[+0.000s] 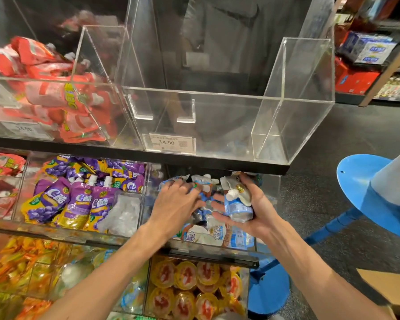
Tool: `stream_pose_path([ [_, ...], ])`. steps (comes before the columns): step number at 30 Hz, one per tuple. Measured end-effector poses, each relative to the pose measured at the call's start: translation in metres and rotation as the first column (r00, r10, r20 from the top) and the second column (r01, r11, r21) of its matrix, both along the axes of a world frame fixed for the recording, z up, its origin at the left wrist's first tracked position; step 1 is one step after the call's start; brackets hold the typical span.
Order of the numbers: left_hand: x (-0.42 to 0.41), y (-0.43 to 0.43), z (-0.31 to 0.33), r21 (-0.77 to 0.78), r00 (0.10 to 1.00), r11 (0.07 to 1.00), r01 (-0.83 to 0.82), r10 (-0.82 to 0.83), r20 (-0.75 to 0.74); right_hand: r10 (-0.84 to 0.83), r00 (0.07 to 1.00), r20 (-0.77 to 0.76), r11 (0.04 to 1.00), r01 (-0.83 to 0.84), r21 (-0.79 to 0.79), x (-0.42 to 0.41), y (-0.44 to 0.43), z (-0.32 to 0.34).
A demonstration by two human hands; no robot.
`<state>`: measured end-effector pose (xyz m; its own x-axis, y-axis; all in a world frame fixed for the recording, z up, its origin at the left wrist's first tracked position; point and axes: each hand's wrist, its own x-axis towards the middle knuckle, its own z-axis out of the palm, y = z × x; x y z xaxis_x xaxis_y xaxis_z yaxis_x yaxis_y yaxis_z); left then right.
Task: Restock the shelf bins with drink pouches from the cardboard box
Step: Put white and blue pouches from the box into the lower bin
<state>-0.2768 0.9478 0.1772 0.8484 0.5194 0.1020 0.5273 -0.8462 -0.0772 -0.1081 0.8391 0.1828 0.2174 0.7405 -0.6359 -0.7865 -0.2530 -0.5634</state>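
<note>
Two hands here, left hand point(174, 204) and right hand point(255, 214); two price tags point(170, 142) point(24, 129); three front purple pouches point(52, 200) point(79, 202) point(102, 204); one box point(387, 289).

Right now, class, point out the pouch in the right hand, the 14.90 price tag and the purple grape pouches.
held pouch point(238, 209): head view, its blue-and-white body.
14.90 price tag point(170, 142): head view, the printed number.
purple grape pouches point(79, 204): head view, front of the middle pouch.

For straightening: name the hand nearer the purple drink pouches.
Left. Left hand sits just right of the purple drink pouches; right hand, gripping a white-blue pouch, is farther right.
</note>
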Motion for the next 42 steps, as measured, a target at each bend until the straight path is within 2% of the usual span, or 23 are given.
stream_pose_path([
  [2, 0.007, 0.01, 0.004, -0.039, 0.992, 0.996, -0.083, 0.079, -0.099, -0.029, 0.999, -0.023, 0.999, 0.029, -0.02, 0.003, -0.002, 0.001],
  [5, 0.02, 0.025, 0.004, -0.061, 0.95, 0.989, -0.137, 0.114, -0.29, -0.074, 0.993, -0.088, 0.997, 0.071, -0.036, 0.002, -0.002, 0.001],
  [7, 0.027, 0.031, -0.003, -0.094, 0.929, 0.978, -0.184, 0.142, -0.343, -0.093, 0.989, -0.115, 0.995, 0.089, -0.037, -0.003, -0.002, 0.002],
  [14, 0.022, 0.037, -0.007, -0.085, 0.954, 0.987, -0.136, 0.107, -0.279, 0.058, 0.998, 0.04, 0.996, -0.056, -0.063, -0.013, -0.008, -0.001],
  [15, 0.019, 0.037, -0.006, -0.102, 0.968, 0.989, -0.104, 0.077, -0.239, 0.084, 0.993, 0.088, 0.995, -0.078, -0.07, -0.014, -0.01, 0.0],
  [16, 0.015, 0.035, -0.005, -0.148, 0.99, 0.987, -0.064, 0.044, -0.136, 0.108, 0.983, 0.151, 0.992, -0.095, -0.088, -0.014, -0.01, -0.002],
  [17, 0.012, 0.031, -0.004, -0.245, 0.999, 0.969, -0.031, 0.04, 0.031, 0.139, 0.967, 0.214, 0.986, -0.114, -0.124, -0.015, -0.011, -0.003],
  [18, 0.01, 0.024, 0.0, -0.403, 0.969, 0.915, -0.001, 0.1, 0.224, 0.187, 0.945, 0.269, 0.975, -0.145, -0.168, -0.016, -0.012, -0.004],
  [19, 0.01, 0.017, 0.006, -0.578, 0.904, 0.815, 0.045, 0.212, 0.37, 0.223, 0.924, 0.31, 0.966, -0.167, -0.199, -0.018, -0.014, -0.003],
  [20, 0.011, 0.009, 0.012, -0.72, 0.836, 0.684, 0.118, 0.323, 0.443, 0.262, 0.897, 0.356, 0.957, -0.195, -0.213, -0.019, -0.016, -0.002],
  [21, 0.014, 0.001, 0.019, -0.81, 0.793, 0.557, 0.183, 0.403, 0.456, 0.29, 0.871, 0.397, 0.95, -0.214, -0.226, -0.02, -0.018, 0.001],
  [22, 0.015, -0.007, 0.023, -0.854, 0.788, 0.472, 0.219, 0.43, 0.439, 0.307, 0.84, 0.448, 0.946, -0.218, -0.239, -0.019, -0.019, 0.0],
  [23, 0.016, -0.015, 0.025, -0.865, 0.808, 0.444, 0.232, 0.407, 0.426, 0.31, 0.809, 0.5, 0.946, -0.21, -0.246, -0.02, -0.021, 0.002],
  [25, 0.016, -0.031, 0.024, -0.848, 0.847, 0.468, 0.25, 0.318, 0.426, 0.312, 0.732, 0.606, 0.949, -0.21, -0.235, -0.02, -0.023, 0.004],
  [27, 0.016, -0.042, 0.018, -0.846, 0.838, 0.48, 0.233, 0.343, 0.425, 0.315, 0.668, 0.674, 0.949, -0.229, -0.217, -0.018, -0.027, 0.007],
  [30, 0.016, -0.04, 0.017, -0.895, 0.799, 0.416, 0.163, 0.476, 0.367, 0.365, 0.486, 0.794, 0.921, -0.313, -0.232, -0.012, -0.031, 0.006],
  [32, 0.012, -0.034, 0.02, -0.921, 0.833, 0.358, 0.152, 0.455, 0.314, 0.408, 0.358, 0.84, 0.883, -0.387, -0.265, -0.013, -0.033, 0.008],
  [33, 0.009, -0.032, 0.023, -0.926, 0.845, 0.344, 0.158, 0.438, 0.307, 0.422, 0.328, 0.845, 0.868, -0.415, -0.273, -0.014, -0.034, 0.01],
  [37, -0.003, -0.031, 0.032, -0.899, 0.851, 0.423, 0.111, 0.426, 0.306, 0.447, 0.355, 0.821, 0.848, -0.459, -0.263, -0.017, -0.039, 0.01],
  [39, -0.01, -0.023, 0.029, -0.902, 0.809, 0.418, 0.112, 0.489, 0.327, 0.425, 0.428, 0.798, 0.878, -0.408, -0.249, -0.016, -0.04, 0.006],
  [40, -0.013, -0.018, 0.027, -0.89, 0.786, 0.446, 0.094, 0.516, 0.341, 0.416, 0.463, 0.783, 0.894, -0.368, -0.257, -0.014, -0.042, 0.007],
  [42, -0.018, -0.013, 0.026, -0.826, 0.745, 0.562, 0.036, 0.535, 0.397, 0.427, 0.506, 0.749, 0.902, -0.301, -0.31, -0.01, -0.044, 0.015],
])
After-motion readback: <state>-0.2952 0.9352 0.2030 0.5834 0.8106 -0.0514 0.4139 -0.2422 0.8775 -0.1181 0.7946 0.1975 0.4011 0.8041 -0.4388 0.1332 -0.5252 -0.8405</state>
